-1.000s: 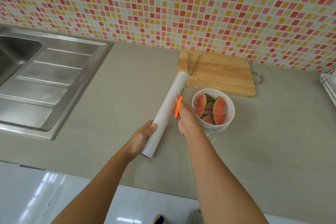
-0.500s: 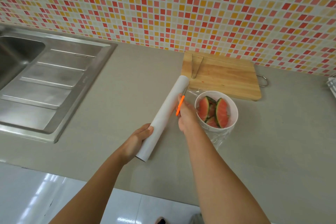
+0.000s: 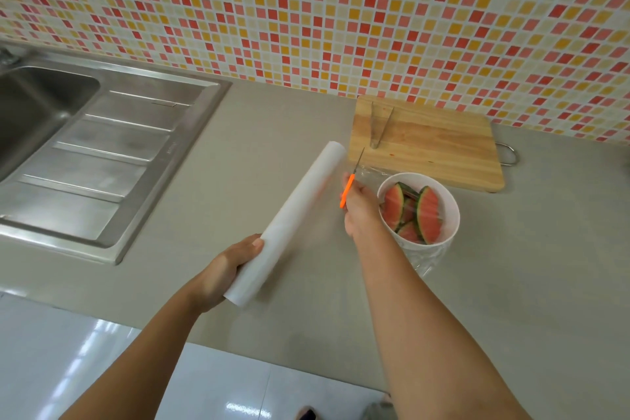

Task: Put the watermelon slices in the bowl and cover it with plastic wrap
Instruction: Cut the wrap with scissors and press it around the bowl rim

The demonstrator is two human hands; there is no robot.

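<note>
Knife [image 3: 351, 183] advanced along wrap between roll [image 3: 293, 225] and bowl [image 3: 439, 242], fingers clamped on each; cutting step, severing next.

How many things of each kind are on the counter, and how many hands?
Hands: 2, left hand and right hand
Plastic wrap roll: 1
Orange-handled knife: 1
White bowl of watermelon slices: 1
Wooden cutting board: 1
Metal tongs: 1
Total: 7
</note>
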